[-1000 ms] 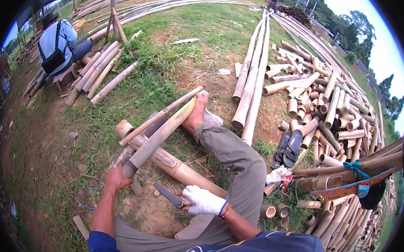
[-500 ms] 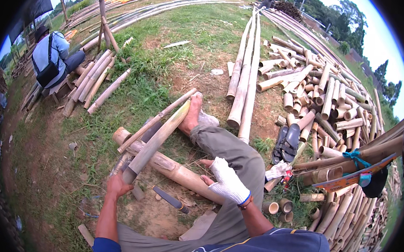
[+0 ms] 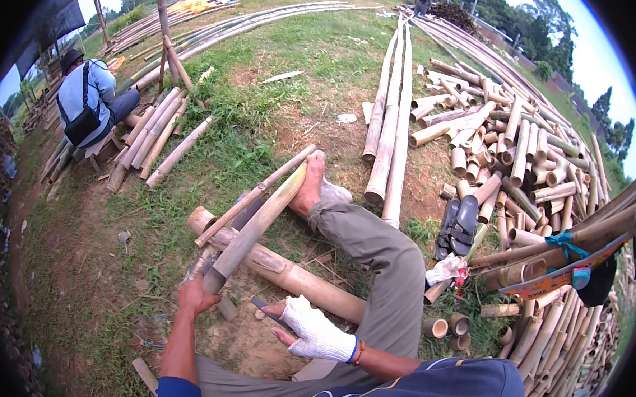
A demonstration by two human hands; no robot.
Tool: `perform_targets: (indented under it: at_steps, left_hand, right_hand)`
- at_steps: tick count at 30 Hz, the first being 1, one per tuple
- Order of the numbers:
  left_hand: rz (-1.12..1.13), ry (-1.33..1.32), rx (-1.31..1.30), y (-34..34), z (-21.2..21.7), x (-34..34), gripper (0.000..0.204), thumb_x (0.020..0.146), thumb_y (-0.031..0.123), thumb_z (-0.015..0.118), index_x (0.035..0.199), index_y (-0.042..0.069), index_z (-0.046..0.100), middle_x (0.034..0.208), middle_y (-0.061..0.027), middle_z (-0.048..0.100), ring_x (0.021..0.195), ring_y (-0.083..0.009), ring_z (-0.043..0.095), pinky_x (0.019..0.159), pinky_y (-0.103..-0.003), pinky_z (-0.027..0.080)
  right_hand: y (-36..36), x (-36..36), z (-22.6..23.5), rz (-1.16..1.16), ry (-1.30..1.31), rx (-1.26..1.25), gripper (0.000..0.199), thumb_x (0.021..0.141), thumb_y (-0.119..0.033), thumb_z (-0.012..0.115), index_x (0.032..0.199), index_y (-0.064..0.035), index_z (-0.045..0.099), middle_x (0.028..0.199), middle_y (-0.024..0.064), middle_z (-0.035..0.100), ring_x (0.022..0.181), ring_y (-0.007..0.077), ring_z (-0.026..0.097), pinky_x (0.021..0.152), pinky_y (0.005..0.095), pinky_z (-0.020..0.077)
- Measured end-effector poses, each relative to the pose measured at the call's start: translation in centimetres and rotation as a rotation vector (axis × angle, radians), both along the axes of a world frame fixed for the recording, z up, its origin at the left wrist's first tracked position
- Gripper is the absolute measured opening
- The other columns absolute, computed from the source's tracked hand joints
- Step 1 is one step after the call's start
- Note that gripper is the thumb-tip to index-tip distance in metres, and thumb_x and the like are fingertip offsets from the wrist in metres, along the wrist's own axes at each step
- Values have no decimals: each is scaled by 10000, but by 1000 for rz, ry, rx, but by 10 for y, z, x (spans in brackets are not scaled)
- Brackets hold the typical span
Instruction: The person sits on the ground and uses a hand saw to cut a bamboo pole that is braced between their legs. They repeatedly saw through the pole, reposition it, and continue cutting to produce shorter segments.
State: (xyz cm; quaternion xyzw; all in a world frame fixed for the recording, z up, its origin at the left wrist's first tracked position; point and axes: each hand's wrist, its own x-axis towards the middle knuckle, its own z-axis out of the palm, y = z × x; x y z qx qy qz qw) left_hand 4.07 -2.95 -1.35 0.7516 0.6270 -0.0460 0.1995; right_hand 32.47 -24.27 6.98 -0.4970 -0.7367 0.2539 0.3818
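Observation:
My left hand [image 3: 196, 297], bare, is closed at the lower end of a split-looking bamboo pole [image 3: 255, 227], whose pale far end rests by my bare foot [image 3: 310, 187]. This pole slants across a thick bamboo log [image 3: 278, 268] on the ground. A thinner bamboo stick [image 3: 255, 194] lies beside it, also across the log. My right hand [image 3: 315, 330], in a white fingerless glove, reaches over a flat, dark, blade-like tool [image 3: 263, 308] on the dirt. Its thumb and fingers are apart, and the hand hides most of the tool.
Cut bamboo pieces [image 3: 479, 146] are heaped at the right. Black sandals [image 3: 457, 226] and an orange-framed saw [image 3: 565, 277] are nearer. Long poles [image 3: 387, 123] stretch ahead. Another person [image 3: 86, 100] sits at the far left beside bamboo lengths [image 3: 152, 129].
My right hand has moved left and down from near my knee to the dark tool. My left hand stays by the pole's lower end. The whole view has shifted slightly.

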Motion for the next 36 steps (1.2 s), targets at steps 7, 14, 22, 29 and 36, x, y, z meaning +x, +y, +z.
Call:
perform_targets:
  at_steps: [7,14,22,29,36]
  left_hand:
    - [3,2,-14,3,-2,0,847,661,417,923,1349,26,622,1203,-276,742,1134,-435,715,1022,-494,561]
    - [-23,2,-32,6,-5,8,894,666,430,931,1390,19,605,1249,-274,730,1166,-436,704,1051,-479,550]
    - [10,-14,-65,7,-8,-1,918,667,433,936,1421,31,600,1290,-272,718,1205,-424,693,1068,-474,543]
    - [4,-31,-43,9,-10,-2,889,651,394,955,1395,31,630,1304,-276,711,1222,-427,684,1068,-474,542]
    - [-5,-20,-4,10,-18,-7,929,643,437,937,1413,33,609,1250,-272,733,1171,-431,705,1054,-483,547]
  right_hand:
    - [5,-78,45,349,338,-57,465,1063,-252,614,1491,-84,541,1175,224,608,1102,416,607,968,518,487]
    - [1,-155,83,705,426,70,318,989,-184,635,1221,11,537,1118,242,527,1013,468,557,871,537,496]
    - [-10,-209,93,975,453,412,554,1028,-414,656,1386,5,599,1452,304,558,1354,492,516,1142,592,420]
    - [-16,-229,89,1262,718,329,742,1036,-550,608,1505,15,500,1520,316,503,1424,511,455,1207,615,333]
    - [-3,-189,127,1189,504,137,561,1019,-420,646,1367,12,568,1304,233,594,1212,415,578,1039,560,468]
